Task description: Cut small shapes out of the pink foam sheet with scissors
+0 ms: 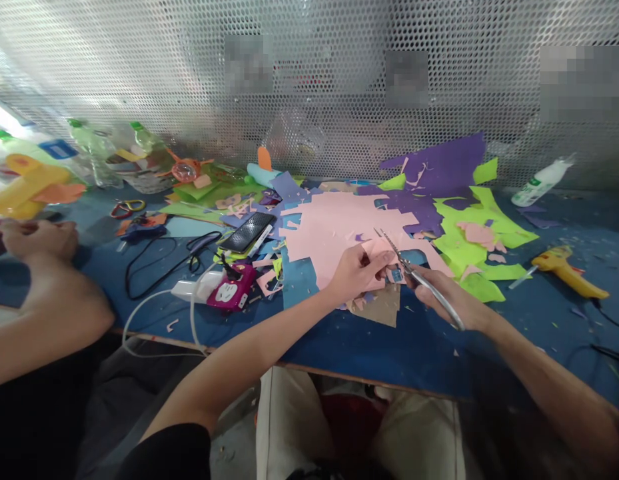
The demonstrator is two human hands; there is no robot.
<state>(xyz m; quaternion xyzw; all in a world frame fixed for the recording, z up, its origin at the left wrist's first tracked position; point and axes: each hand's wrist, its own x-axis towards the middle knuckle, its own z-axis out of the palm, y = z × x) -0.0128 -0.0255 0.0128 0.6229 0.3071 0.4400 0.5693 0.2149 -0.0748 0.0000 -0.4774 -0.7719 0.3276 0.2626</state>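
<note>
My left hand (353, 272) pinches a small piece of pink paper (376, 248) over the table. In my right hand (444, 297) is a pair of metal scissors (432, 290), the fingers wrapped round the handles. The scissor blades point up and to the left and lie against the right side of the pink piece. Under both hands spreads a large pink sheet (334, 223) with notched edges. A brown piece of card (382, 308) shows just below my left hand. Whether the blades are fully closed is hard to make out.
Purple sheets (444, 163) and lime green scraps (469, 243) lie right of the pink sheet. Farther right are a yellow glue gun (572, 270) and a white bottle (542, 181). To the left sit a magenta power strip (232, 288), cables and a black phone (248, 231). Another person's hands (42, 240) rest far left.
</note>
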